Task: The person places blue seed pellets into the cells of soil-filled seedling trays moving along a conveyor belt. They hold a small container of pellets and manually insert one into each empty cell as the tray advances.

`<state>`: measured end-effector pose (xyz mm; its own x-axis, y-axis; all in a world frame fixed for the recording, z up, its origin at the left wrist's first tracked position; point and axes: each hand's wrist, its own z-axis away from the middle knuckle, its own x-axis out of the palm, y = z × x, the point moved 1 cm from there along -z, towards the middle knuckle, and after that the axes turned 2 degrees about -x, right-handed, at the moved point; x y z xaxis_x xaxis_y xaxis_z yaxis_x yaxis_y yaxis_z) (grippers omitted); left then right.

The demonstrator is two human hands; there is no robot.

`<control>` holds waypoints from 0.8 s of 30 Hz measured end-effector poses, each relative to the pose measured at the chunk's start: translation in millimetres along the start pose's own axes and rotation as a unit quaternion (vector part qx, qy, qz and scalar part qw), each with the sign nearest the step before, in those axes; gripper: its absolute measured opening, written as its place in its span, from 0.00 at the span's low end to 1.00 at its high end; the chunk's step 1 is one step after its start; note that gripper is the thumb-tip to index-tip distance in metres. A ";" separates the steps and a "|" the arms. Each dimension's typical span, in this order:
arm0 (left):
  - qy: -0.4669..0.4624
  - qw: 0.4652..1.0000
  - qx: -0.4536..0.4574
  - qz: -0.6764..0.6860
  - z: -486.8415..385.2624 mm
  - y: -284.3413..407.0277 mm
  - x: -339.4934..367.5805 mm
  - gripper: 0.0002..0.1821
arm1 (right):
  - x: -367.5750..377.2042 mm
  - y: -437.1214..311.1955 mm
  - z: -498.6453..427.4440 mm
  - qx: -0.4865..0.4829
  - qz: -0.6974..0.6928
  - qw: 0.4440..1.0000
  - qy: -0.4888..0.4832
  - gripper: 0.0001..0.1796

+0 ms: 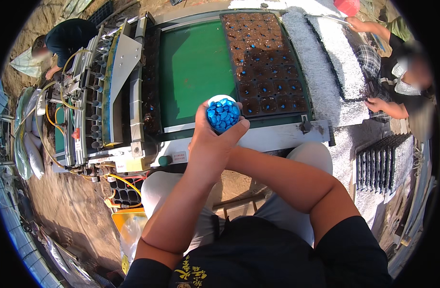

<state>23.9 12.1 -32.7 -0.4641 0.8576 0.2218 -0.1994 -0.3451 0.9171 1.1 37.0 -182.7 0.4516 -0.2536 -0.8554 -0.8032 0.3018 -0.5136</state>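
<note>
My left hand (213, 147) is wrapped around a small white cup (220, 97), its thumb along the near right side. Blue coated seeds (223, 114) fill the cup. My right forearm (277, 176) reaches across to the left wrist, and my right hand is mostly hidden behind the left one, so its grip cannot be made out. Beyond the cup runs a green conveyor belt (194, 72). On its right part lies a black seedling tray (257, 86) with dark soil in its cells. Single blue seeds show in many cells.
A seeding machine (97, 93) with nozzles and hoses stands left, another soil-filled tray (151, 90) beside it. One person (69, 39) bends behind it. At right, another person (389, 72) holds a tray of white granules (338, 54). Stacked trays (376, 169) stand below.
</note>
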 end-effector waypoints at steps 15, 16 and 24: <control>0.023 0.994 0.096 -0.054 -40.3 3.2 -17.3 0.38 | -11.1 63.3 -130.9 -0.067 -0.120 0.967 0.216 0.07; 0.012 0.994 0.102 -0.029 -42.8 6.6 -18.9 0.37 | -7.8 67.9 -151.0 -0.091 -0.100 0.961 0.240 0.07; 0.028 0.992 0.126 0.004 -54.0 22.3 -43.4 0.35 | 9.0 91.3 -264.9 -0.053 0.034 0.984 0.166 0.08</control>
<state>-7.0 -53.4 -39.7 -0.5137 0.8301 0.2168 0.0235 -0.2390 0.9707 -171.1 -181.1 -219.5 0.2567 -0.5280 -0.8095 -0.8711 0.2363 -0.4304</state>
